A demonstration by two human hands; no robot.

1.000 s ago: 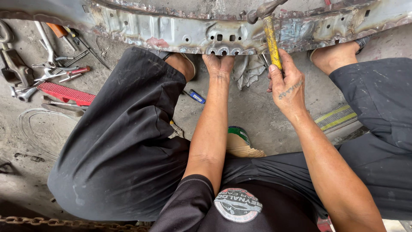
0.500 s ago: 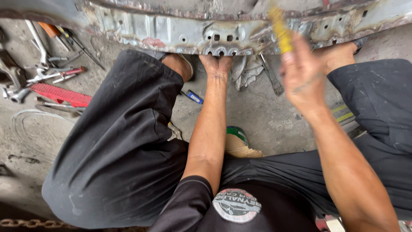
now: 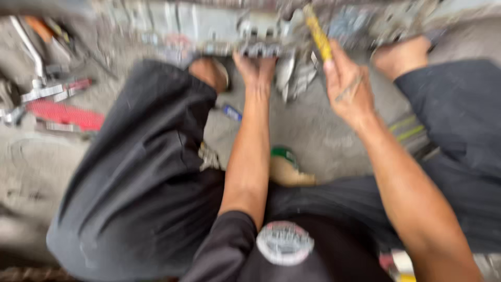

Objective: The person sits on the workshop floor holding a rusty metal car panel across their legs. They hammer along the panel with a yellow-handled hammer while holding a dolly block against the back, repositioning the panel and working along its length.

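Observation:
The picture is blurred by motion. My right hand [image 3: 345,86] grips a yellow-handled tool [image 3: 318,37], whose top end reaches the grey metal car panel [image 3: 219,28] at the top of the view. My left hand [image 3: 255,65] presses against the lower edge of that panel, fingers hidden under it. I sit on the concrete floor with dark trousers, knees spread, bare feet near the panel.
Several wrenches and a red tool [image 3: 62,115] lie on the floor at the left. A small blue object [image 3: 232,112] lies between my left knee and forearm. A green and tan object [image 3: 287,167] rests on the floor between my legs.
My right hand with the yellow-handled tool swung away from the panel and has come back toward it. The left hand has stayed on the panel. The view has shaken.

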